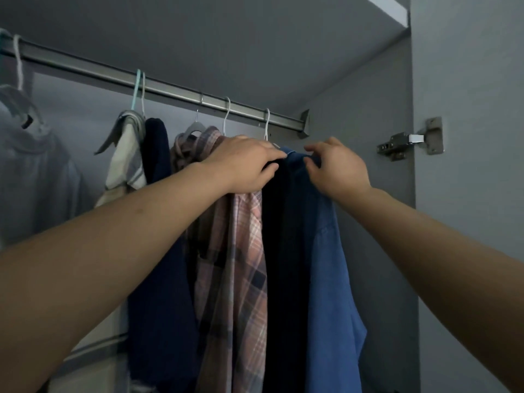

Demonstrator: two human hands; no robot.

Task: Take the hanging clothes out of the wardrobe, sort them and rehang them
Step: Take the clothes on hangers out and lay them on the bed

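Observation:
A metal rail (pixel 170 90) runs across the wardrobe with several garments on hangers. At its right end hangs a blue shirt (pixel 329 265) on a white hanger (pixel 266 123). My left hand (pixel 243 163) grips the shirt's collar on the left, lying over the pink plaid shirt (pixel 241 251). My right hand (pixel 337 165) pinches the collar on the right. A dark garment (pixel 280 251) hangs between the plaid and blue shirts. Further left hang a navy garment (pixel 158 265), a beige and grey shirt (pixel 127 165) and a pale grey garment (pixel 34 180).
The wardrobe's grey side wall (pixel 368 165) stands close to the right of the blue shirt. A metal door hinge (pixel 411 140) sits on the wall at hand height. The shelf underside (pixel 226 38) is above the rail. A gap on the rail separates the beige shirt from the grey garment.

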